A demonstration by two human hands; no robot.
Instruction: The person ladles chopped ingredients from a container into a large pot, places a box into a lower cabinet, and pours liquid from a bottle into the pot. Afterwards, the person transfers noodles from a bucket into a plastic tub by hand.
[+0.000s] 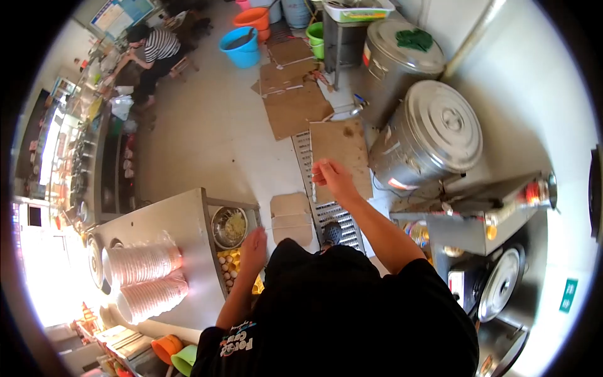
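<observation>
My right hand (334, 178) is out in front of my body, above the cardboard on the floor. Its fingers are loosely bent and a little apart, and I see nothing in them. My left hand (254, 249) hangs low beside the steel counter (157, 220); its fingers are blurred and I cannot make out their pose. Closest to that hand, on the counter's lower shelf, are a metal bowl (230, 227) of pale yellowish food and eggs (227, 267) in a yellow tray.
Stacks of plastic-wrapped bowls (144, 264) stand on the counter. Cardboard sheets (295, 116) and a metal drain grate (336, 217) cover the floor ahead. Large lidded steel drums (433, 132) line the right wall. A blue bucket (240, 49) and a seated person (157, 50) are farther off.
</observation>
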